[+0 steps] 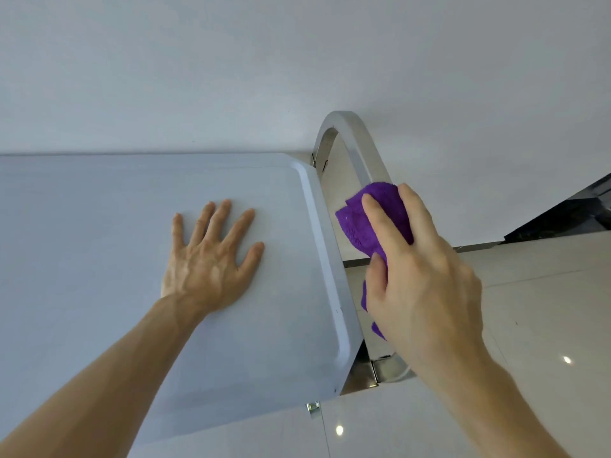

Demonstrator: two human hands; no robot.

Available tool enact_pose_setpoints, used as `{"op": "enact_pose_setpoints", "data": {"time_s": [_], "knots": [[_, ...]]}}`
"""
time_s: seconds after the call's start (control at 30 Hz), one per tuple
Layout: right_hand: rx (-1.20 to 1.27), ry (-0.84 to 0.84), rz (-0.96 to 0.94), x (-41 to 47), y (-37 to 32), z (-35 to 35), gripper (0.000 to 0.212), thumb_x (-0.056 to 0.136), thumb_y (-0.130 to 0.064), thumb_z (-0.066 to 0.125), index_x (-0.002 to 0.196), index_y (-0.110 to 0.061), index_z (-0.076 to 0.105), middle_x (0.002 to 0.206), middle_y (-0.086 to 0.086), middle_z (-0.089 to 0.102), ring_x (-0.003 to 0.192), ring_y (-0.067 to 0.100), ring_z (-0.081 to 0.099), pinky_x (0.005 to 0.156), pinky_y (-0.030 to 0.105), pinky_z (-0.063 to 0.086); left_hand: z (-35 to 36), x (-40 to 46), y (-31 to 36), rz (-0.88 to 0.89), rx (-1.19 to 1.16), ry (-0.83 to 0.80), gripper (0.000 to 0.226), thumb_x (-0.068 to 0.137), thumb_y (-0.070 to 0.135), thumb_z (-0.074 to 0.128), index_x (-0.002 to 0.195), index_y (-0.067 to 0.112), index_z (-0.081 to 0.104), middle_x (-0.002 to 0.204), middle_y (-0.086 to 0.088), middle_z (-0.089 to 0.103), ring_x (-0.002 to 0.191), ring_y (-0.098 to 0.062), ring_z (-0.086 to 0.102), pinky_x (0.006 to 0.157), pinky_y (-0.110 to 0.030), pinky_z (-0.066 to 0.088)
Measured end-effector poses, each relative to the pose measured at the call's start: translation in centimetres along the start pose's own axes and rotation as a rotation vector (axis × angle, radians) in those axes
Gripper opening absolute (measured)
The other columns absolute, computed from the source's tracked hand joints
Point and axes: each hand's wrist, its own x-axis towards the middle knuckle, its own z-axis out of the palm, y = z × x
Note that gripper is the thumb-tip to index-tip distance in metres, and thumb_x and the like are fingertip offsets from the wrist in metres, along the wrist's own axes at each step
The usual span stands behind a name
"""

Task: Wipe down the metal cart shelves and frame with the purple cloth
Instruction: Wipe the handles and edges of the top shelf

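Observation:
The metal cart's top shelf (99, 209) fills the left and middle of the view, pale grey with a raised rim. My left hand (211, 259) lies flat on it, fingers spread, near its right end. At that end a curved metal handle bar (350, 133) arches up from the frame. My right hand (426, 276) is wrapped around this bar, gripping the purple cloth (367, 219) against it. The bunched cloth sticks out above and below my fingers. My hand hides the middle of the bar.
A plain white wall rises behind the cart. Glossy pale floor tiles (545, 309) spread to the right and below, with light reflections. A dark object (568, 213) sits at the right edge. A small metal bracket (312, 407) shows under the shelf's near corner.

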Motion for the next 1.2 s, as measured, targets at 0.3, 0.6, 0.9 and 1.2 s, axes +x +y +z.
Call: {"op": "enact_pose_setpoints", "data": {"time_s": [0.3,0.6,0.9,1.2], "knots": [[0.556,0.075,-0.078,-6.4,1.9,0.3,0.045,0.102,-0.035,0.05,0.147,-0.032,0.046,0.163,-0.011,0.021,0.145,0.006,0.031,0.103,0.015,0.039,-1.9,-2.7,-0.4,0.039,-0.286,-0.037,0.052,0.098,0.044,0.05,0.148,0.033,0.039,0.162,0.004,0.023,0.152,-0.015,0.009,0.123,-0.043,-0.002],[0.372,0.385,-0.106,-8.1,1.6,-1.1,0.031,0.097,0.005,0.054,0.119,-0.008,0.071,0.14,0.004,0.057,0.113,0.032,0.059,0.089,0.034,0.05,-4.1,-9.8,0.3,0.174,-0.42,-0.049,0.033,0.098,0.032,0.056,0.131,0.03,0.059,0.146,0.009,0.044,0.121,-0.018,0.055,0.104,-0.035,0.042],[0.764,0.093,-0.148,-8.3,-5.8,-3.6,0.062,0.085,-0.004,0.073,0.133,-0.038,0.053,0.127,-0.018,0.063,0.108,0.001,0.064,0.09,0.007,0.043,-9.4,-14.0,-0.8,0.134,-1.216,-0.185,0.042,0.092,0.063,0.047,0.13,0.047,0.055,0.128,0.019,0.063,0.118,-0.002,0.059,0.095,-0.017,0.047],[1.041,-0.203,-0.159,-9.9,-18.8,-1.6,0.075,0.083,-0.006,0.075,0.136,-0.047,0.042,0.133,-0.019,0.058,0.102,0.01,0.069,0.08,0.025,0.056,-13.3,-18.0,-11.7,0.114,-1.292,-0.098,0.023,0.089,0.036,0.069,0.102,0.018,0.066,0.104,0.007,0.073,0.105,-0.011,0.067,0.094,-0.03,0.05]]}}
